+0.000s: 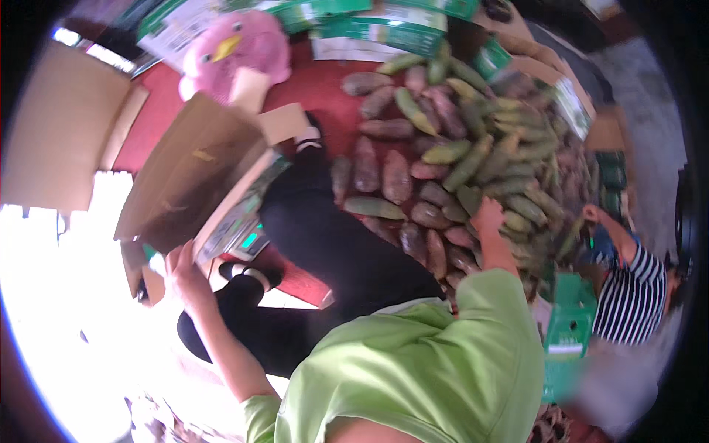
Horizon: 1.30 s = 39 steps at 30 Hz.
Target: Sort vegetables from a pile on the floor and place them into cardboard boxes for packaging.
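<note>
A large pile of long fruits [447, 153], purplish red and green, looks like mangoes and covers the red floor mat to my right. My right hand [487, 216] reaches down among them and touches the fruits at the near middle of the pile; motion blur and its own angle hide whether it grips one. An open cardboard box [193, 166] with raised brown flaps stands tilted at my left. My left hand [188, 277] holds this box by its near edge, with the fingers over the rim. The inside of the box is mostly hidden by its flaps.
A small scale [249, 242] with a lit green display sits beside the box. A pink plush toy [238, 50] and green-white cartons [380, 33] lie at the back. At right, a person in a striped shirt [634, 299] reaches toward the pile, near a green carton [570, 314].
</note>
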Each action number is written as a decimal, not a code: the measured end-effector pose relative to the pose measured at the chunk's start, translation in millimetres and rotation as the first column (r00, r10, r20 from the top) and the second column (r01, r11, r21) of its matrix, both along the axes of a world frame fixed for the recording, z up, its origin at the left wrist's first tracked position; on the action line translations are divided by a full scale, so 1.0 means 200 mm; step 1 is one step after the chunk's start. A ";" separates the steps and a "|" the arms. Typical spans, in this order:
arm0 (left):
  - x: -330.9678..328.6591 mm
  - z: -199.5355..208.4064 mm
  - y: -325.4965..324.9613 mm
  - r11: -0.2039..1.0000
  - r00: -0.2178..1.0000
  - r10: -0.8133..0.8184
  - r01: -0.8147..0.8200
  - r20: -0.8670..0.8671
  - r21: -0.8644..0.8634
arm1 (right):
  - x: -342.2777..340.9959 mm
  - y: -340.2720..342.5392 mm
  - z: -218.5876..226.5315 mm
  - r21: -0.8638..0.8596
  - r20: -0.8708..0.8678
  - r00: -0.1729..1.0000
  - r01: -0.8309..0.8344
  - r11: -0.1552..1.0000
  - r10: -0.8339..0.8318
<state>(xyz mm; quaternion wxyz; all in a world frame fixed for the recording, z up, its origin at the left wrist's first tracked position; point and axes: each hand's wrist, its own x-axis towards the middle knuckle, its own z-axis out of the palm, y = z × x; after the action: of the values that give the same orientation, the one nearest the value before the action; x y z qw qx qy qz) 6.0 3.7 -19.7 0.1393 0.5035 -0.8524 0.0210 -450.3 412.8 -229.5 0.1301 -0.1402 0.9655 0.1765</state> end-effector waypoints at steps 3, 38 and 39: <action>0.00 0.02 0.05 0.997 0.997 0.074 -0.074 0.017 0.026 | 0.05 -0.14 0.17 -0.068 0.178 0.969 0.189 0.980 -0.174; 0.00 0.03 0.04 0.996 0.996 0.067 -0.070 0.063 0.058 | 1.54 -2.48 1.09 -0.712 0.078 0.073 -0.694 0.107 0.994; 0.01 0.03 0.03 0.995 0.993 0.077 -0.082 0.087 0.053 | 1.51 -2.45 1.15 -0.776 0.085 0.042 -0.625 0.092 0.996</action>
<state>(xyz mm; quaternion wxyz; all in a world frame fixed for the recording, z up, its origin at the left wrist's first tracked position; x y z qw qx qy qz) 9.0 10.3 -13.6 0.0876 0.5394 -0.8371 0.0237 -147.8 -77.4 0.0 0.2533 -0.7772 0.5625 -0.1239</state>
